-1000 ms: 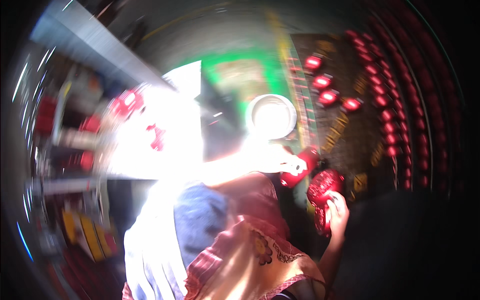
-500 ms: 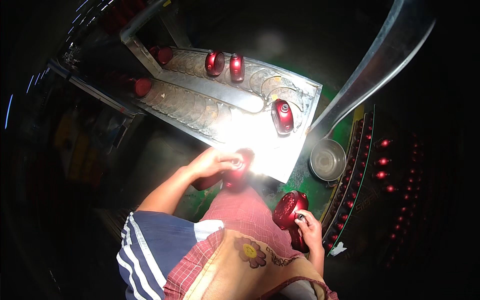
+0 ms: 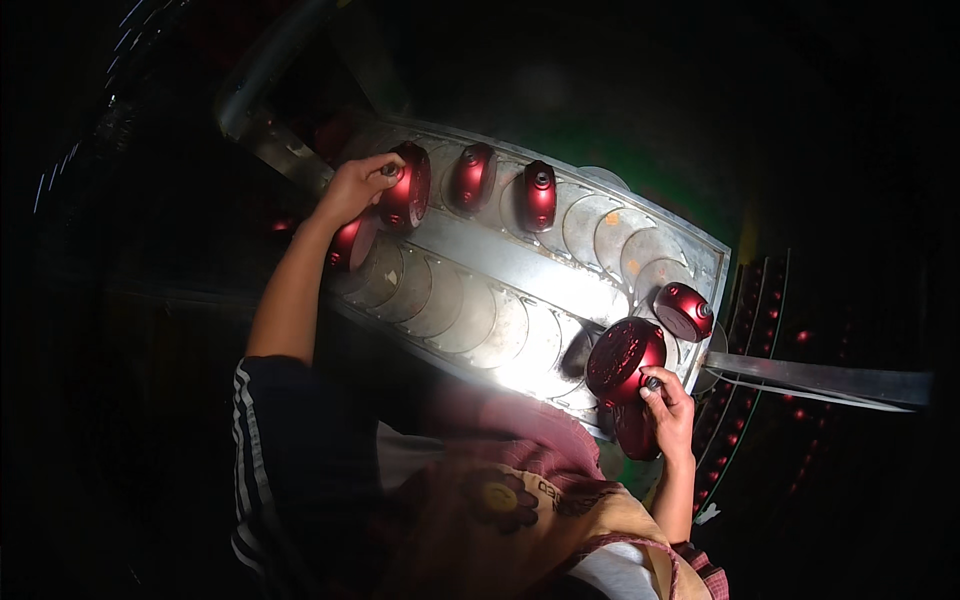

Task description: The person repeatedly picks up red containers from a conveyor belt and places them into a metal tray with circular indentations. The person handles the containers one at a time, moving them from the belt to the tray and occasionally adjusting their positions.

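My left hand (image 3: 362,188) is closed at the neck of a glossy dark-red, round, flattened bottle (image 3: 408,190), over the far left part of a metal conveyor (image 3: 480,258). Another red bottle (image 3: 352,243) is just below that hand; whether it is held too, I cannot tell. My right hand (image 3: 668,408) grips the dark neck of a tilted red bottle (image 3: 622,358) at the conveyor's near right corner. A second red bottle (image 3: 636,432) hangs under it, against the same hand. On the conveyor stand a red bottle (image 3: 473,178), one beside it (image 3: 539,196) and one at the right end (image 3: 684,311).
Overlapping crescent-shaped plates line the conveyor track, with bright glare on its near side. A metal bar (image 3: 820,378) sticks out from the right end. Rows of red bottles (image 3: 728,432) stand in the dark at right. A dark frame (image 3: 285,150) crosses the far left.
My left hand has gone from the near edge to the far left of the conveyor with a red bottle. My right hand has risen with its bottles toward the right corner. The view has shifted.
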A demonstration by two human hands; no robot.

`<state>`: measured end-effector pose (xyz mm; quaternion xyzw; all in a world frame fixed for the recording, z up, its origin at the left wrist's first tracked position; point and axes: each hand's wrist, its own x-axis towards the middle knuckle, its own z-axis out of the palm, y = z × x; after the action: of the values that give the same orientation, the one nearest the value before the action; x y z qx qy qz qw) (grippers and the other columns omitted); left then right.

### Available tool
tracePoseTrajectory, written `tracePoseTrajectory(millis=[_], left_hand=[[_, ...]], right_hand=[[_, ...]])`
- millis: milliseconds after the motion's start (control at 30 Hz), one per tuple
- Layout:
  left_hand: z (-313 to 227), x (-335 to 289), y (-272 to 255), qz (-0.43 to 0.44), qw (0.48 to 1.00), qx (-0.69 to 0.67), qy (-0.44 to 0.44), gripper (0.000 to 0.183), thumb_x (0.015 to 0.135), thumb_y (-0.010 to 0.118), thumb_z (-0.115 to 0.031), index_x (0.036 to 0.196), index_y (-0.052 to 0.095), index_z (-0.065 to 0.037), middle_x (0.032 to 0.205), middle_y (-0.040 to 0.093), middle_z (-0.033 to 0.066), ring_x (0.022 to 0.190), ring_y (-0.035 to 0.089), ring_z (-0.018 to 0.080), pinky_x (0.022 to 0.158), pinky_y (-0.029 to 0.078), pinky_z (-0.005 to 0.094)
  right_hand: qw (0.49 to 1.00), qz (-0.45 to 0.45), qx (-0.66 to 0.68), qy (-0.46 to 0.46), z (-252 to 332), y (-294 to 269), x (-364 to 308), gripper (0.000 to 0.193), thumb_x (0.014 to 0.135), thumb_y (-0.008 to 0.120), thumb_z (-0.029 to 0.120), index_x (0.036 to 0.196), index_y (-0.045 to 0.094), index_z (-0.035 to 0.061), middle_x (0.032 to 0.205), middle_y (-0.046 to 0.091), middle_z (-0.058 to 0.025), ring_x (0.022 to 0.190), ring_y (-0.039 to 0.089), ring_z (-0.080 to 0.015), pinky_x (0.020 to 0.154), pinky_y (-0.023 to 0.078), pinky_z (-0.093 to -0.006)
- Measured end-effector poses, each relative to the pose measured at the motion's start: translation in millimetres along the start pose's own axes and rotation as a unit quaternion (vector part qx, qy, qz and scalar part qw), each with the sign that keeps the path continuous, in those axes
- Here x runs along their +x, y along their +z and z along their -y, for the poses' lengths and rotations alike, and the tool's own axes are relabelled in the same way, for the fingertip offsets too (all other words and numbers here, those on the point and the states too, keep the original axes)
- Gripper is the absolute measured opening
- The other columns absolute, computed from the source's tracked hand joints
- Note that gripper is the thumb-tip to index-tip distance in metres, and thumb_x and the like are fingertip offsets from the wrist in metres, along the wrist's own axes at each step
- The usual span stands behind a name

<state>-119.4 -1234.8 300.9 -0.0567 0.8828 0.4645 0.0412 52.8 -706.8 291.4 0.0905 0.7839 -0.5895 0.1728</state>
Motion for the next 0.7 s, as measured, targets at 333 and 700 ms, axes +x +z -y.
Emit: tracePoseTrajectory(millis=[333,700], left_hand=[[160.1,213.7,12.8,0.077,0.995,-0.058,-0.010,0.030,0.090,0.065,-0.005,0.120,0.066,-0.010,0.064,0.049,-0.0076,0.055,0.043,0.0026,0.053,0.035,0.0206],[154.6,177.7,23.0,-0.070,0.979,-0.187,-0.047,0.055,0.089,0.067,-0.004,0.141,0.049,-0.005,0.071,0.052,-0.0084,0.060,0.046,-0.0002,0.053,0.038,0.0158]], right_hand=[[0.998,0.022,-0.051,-0.005,2.3,2.7,135.0,0.026,0.090,0.064,-0.002,0.115,0.064,0.0043,0.089,0.058,0.0027,0.076,0.047,-0.0054,0.071,0.041,-0.0198],[0.987,0.093,-0.132,-0.017,-5.0,-6.0,248.2,0.025,0.092,0.063,0.003,0.117,0.062,0.0073,0.076,0.054,-0.0017,0.072,0.047,-0.0080,0.069,0.043,-0.0227]])
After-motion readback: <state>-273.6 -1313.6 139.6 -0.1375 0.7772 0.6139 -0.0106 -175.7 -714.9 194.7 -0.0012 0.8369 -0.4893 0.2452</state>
